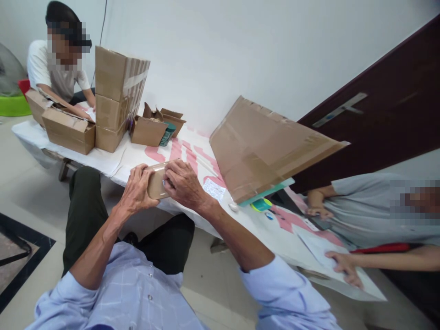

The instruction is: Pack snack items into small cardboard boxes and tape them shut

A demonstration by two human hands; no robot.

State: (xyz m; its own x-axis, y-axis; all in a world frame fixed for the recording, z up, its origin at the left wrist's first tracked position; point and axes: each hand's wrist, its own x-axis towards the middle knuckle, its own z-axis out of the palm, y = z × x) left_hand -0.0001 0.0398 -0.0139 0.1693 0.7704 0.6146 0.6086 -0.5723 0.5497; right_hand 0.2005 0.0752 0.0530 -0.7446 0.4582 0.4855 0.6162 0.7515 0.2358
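Over the near edge of the table, between my two hands, is a glossy tan roll of packing tape [156, 184]. My left hand [138, 188] grips its left end, thumb below and fingers over the top. On the right side, my right hand [184, 183] has its fingers curled and pressed against the roll's face. My right fingers cover part of the roll, and a small pale spot shows beside them. Behind my hands lies the table's white cover with pink markings [178, 153].
Stacked cardboard boxes [110, 110] stand left, beside a low open box [68, 130]. Another open box [147, 130] adjoins a green container [167, 134]. A large cardboard sheet [268, 151] leans at right, near a yellow-green tape roll [261, 204]. Co-workers sit at both ends.
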